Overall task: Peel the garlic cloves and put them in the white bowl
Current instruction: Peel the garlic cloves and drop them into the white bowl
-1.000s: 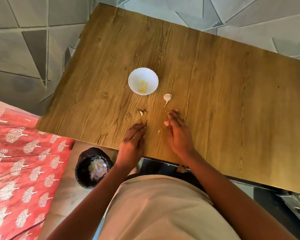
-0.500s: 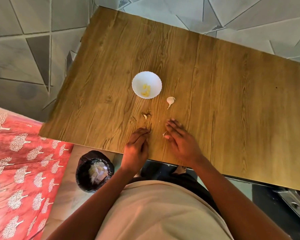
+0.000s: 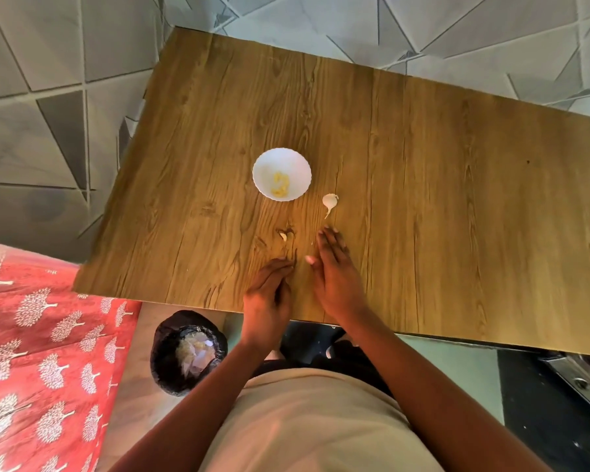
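Both hands, left hand [image 3: 268,294] and right hand [image 3: 334,270], lie flat, holding nothing, near the bench's front edge; the unpeeled clove [image 3: 329,201] looks light, papery: pinch its body.

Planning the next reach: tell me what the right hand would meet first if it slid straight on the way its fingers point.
The right hand lies flat on the table, fingers pointing away. Straight ahead lies the unpeeled garlic clove, its tail nearest; probably that comes first.

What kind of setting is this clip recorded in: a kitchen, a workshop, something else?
Probably a room in a home, not a fitted kitchen: a plain wooden table on a grey patterned tile floor, a red tree-print cloth beside it, and a black-lined bin on the floor.
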`<state>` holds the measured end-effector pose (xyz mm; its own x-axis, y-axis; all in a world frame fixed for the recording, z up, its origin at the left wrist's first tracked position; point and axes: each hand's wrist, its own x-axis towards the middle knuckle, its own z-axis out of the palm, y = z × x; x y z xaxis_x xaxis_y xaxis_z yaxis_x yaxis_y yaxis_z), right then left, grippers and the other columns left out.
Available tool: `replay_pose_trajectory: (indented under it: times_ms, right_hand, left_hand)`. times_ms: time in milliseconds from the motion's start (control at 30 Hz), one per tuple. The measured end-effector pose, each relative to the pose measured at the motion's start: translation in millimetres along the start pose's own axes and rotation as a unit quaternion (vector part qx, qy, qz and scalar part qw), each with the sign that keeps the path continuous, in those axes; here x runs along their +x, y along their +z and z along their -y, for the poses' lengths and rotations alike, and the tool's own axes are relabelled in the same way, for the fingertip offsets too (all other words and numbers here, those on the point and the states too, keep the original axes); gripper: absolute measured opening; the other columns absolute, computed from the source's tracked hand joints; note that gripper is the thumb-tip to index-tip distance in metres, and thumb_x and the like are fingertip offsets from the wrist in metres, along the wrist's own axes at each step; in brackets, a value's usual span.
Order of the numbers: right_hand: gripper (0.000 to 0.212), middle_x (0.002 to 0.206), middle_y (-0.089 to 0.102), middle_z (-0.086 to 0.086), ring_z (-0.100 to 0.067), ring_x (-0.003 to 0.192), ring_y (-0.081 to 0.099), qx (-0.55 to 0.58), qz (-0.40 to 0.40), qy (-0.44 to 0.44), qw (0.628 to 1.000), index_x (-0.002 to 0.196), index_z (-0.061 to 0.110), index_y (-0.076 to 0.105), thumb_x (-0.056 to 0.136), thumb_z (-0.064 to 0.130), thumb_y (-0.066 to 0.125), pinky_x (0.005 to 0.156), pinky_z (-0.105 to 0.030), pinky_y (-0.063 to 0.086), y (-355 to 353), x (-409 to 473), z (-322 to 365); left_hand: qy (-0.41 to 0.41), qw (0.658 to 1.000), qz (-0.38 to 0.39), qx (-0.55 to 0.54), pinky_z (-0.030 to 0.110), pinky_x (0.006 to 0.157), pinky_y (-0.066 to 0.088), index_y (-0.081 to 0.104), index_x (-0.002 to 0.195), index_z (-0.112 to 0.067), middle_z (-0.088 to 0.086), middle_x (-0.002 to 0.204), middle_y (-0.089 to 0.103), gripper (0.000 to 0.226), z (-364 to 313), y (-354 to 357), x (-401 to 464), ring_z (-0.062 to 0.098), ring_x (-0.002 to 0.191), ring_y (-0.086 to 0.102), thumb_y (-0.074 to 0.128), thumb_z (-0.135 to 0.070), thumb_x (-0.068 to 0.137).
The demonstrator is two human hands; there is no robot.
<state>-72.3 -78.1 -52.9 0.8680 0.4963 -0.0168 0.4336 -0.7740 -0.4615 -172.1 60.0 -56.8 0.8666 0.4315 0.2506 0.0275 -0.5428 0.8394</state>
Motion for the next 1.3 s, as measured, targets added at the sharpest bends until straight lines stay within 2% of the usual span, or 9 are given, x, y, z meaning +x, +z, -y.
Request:
replay_pose_trajectory:
  times_ms: [300,500,600,700,800,967,1100,1233,1300]
  right_hand:
    - [0.057,0.165,0.031,-0.010,-0.025,0.156,0.019,-0.120,0.064,-0.184,0.973,0.153,0.008,0.043,0.109,0.043,0.032,0.119,-0.050,0.037,-12.9,-14.5,-28.1]
    - [0.079,0.154,0.043,-0.011,-0.031,0.138,0.040,-0.121,0.098,-0.212,0.965,0.143,0.010,0.054,0.071,0.012,0.088,0.078,-0.047,0.064,-29.1,-35.0,-45.6]
    - [0.038,0.140,0.058,-0.011,-0.025,0.123,0.051,-0.150,0.012,-0.238,0.959,0.132,0.009,0.065,0.095,0.017,0.066,0.082,-0.044,0.062,-29.2,-36.8,-42.8]
    - [0.032,0.131,0.061,-0.006,-0.022,0.120,0.053,-0.124,0.007,-0.252,0.960,0.126,0.014,0.069,0.103,0.025,0.050,0.094,-0.039,0.056,-25.4,-35.6,-45.1]
    - [0.021,0.104,0.067,-0.012,-0.024,0.100,0.055,-0.116,-0.005,-0.300,0.947,0.100,-0.001,0.076,0.091,0.008,0.060,0.067,-0.036,0.061,-30.9,-26.3,-43.5]
    - [0.021,0.101,0.066,-0.008,-0.020,0.091,0.066,-0.014,0.017,-0.221,0.975,0.101,0.004,0.077,0.080,0.001,0.080,0.074,-0.034,0.061,-39.8,-11.1,-35.1]
    - [0.021,0.093,0.072,0.003,-0.006,0.082,0.069,0.213,0.010,-0.067,0.975,0.102,0.012,0.080,0.085,-0.001,0.076,0.076,-0.032,0.061,-62.9,9.3,-22.1]
    - [0.016,0.098,0.074,0.001,-0.004,0.089,0.068,0.237,-0.010,-0.176,0.955,0.100,0.007,0.080,0.089,0.000,0.071,0.081,-0.019,0.056,-93.0,18.5,1.2]
    - [0.019,0.104,0.073,-0.007,-0.009,0.096,0.067,0.199,-0.004,-0.239,0.950,0.102,0.001,0.078,0.092,0.008,0.063,0.088,-0.016,0.052,-96.7,21.8,7.8]
  left_hand:
    - [0.009,1.000,-0.011,-0.007,0.031,0.106,0.052,0.075,0.112,-0.002,0.008,0.119,0.072,0.028,0.7,-0.2,-1.7,0.015,0.117,0.067,0.064,0.011,0.089]
    - [-0.016,1.000,-0.022,-0.009,0.043,0.101,0.055,0.076,0.113,-0.006,0.002,0.121,0.071,0.026,-3.1,4.9,0.6,0.013,0.119,0.066,0.061,0.002,0.093]
    - [-0.048,0.999,-0.022,-0.008,0.045,0.099,0.056,0.076,0.112,-0.008,0.001,0.120,0.071,0.027,-5.2,5.5,1.9,0.013,0.118,0.067,0.063,0.005,0.091]
    - [-0.074,0.997,-0.029,-0.016,0.043,0.099,0.057,0.077,0.110,-0.009,-0.001,0.117,0.073,0.025,-11.7,5.9,2.5,0.011,0.115,0.068,0.063,0.001,0.092]
    - [-0.118,0.991,-0.055,-0.037,0.038,0.093,0.058,0.078,0.108,-0.013,-0.008,0.111,0.075,0.022,-19.2,7.1,3.8,0.005,0.106,0.069,0.064,-0.005,0.091]
    - [-0.238,0.959,-0.046,-0.146,0.031,0.091,0.059,0.079,0.109,-0.017,-0.011,0.104,0.078,0.022,-40.1,8.7,16.8,0.006,0.100,0.072,0.067,-0.003,0.097]
    - [-0.367,0.817,-0.055,-0.441,0.043,0.105,0.051,0.072,0.115,0.000,0.016,0.118,0.075,0.026,-58.5,20.3,36.4,0.030,0.117,0.069,0.049,-0.010,0.108]
    - [-0.453,0.607,-0.002,-0.653,0.031,0.096,0.054,0.059,0.131,0.010,0.027,0.125,0.068,0.053,-66.8,35.3,58.3,0.028,0.105,0.072,0.033,-0.032,0.110]
    - [-0.439,0.552,0.033,-0.709,0.033,0.118,0.040,0.050,0.141,0.012,0.031,0.142,0.056,0.066,-68.1,42.6,61.9,0.032,0.125,0.062,0.027,-0.042,0.110]
